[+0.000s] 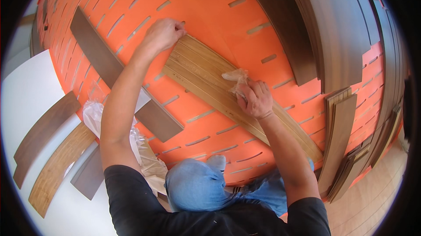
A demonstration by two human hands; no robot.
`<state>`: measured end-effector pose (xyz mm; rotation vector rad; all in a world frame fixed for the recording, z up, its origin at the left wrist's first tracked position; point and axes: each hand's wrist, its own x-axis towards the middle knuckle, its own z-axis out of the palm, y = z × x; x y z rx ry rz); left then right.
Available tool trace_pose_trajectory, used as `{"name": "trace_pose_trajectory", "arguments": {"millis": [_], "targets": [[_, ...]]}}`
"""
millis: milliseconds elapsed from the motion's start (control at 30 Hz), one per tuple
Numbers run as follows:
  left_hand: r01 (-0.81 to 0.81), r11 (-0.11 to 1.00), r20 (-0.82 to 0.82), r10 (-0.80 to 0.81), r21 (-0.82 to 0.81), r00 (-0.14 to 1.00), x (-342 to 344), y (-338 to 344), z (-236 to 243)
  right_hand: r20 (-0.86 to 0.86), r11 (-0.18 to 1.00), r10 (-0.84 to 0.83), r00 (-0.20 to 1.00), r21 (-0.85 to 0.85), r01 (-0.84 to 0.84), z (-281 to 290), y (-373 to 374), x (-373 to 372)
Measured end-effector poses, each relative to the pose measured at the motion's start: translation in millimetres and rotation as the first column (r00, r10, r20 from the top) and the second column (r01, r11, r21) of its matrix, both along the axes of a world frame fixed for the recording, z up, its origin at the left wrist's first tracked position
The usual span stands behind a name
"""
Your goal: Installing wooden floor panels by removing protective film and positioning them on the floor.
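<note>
A light-brown floorboard [206, 78] lies slantwise in front of me, its grooved face up with small printed marks. My left hand [163, 34] is closed, fingertips pinched at the board's far left corner; its curled fingers partly hide the grip. In my right hand [256, 98] is a crumpled piece of clear plastic film [237, 78]. That hand is closed round the film and sits over the middle of the board. Beneath is orange underlay [210, 139] with rows of slots.
A dark floorboard [160, 119] lies left, partly behind my left forearm. Crumpled plastic wrap [147, 159] is beside my blue-clad knee [193, 185]. More boards [44, 135] rest on a white surface [26, 87]. Dark boards [289, 38] and a small stack [340, 135] stand right.
</note>
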<state>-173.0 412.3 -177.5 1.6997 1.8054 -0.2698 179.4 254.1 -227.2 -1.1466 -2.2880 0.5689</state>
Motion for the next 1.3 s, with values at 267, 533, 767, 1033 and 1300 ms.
{"name": "trace_pose_trajectory", "arguments": {"millis": [267,533,767,1033,1300], "targets": [[0.002,0.999,-0.001,-0.002,-0.037,1.000,10,6,0,-0.019,1.000,-0.006,1.000,0.021,0.006,0,1,1],[0.132,0.991,-0.041,-0.132,0.011,0.990,6,3,-6,-0.021,1.000,-0.010,1.000,0.018,0.010,3,2,-1],[-0.207,0.978,0.354,0.208,-0.041,0.912,-16,-23,-32,-0.005,1.000,-0.003,1.000,0.022,0.004,0,2,0],[-0.268,0.954,0.284,0.223,0.133,0.933,7,-28,-21,-0.015,1.000,-0.007,1.000,0.009,0.007,-2,1,4],[-0.426,0.902,0.372,0.373,0.070,0.850,6,-24,-26,-0.022,1.000,-0.002,1.000,0.010,0.002,0,2,0]]}}
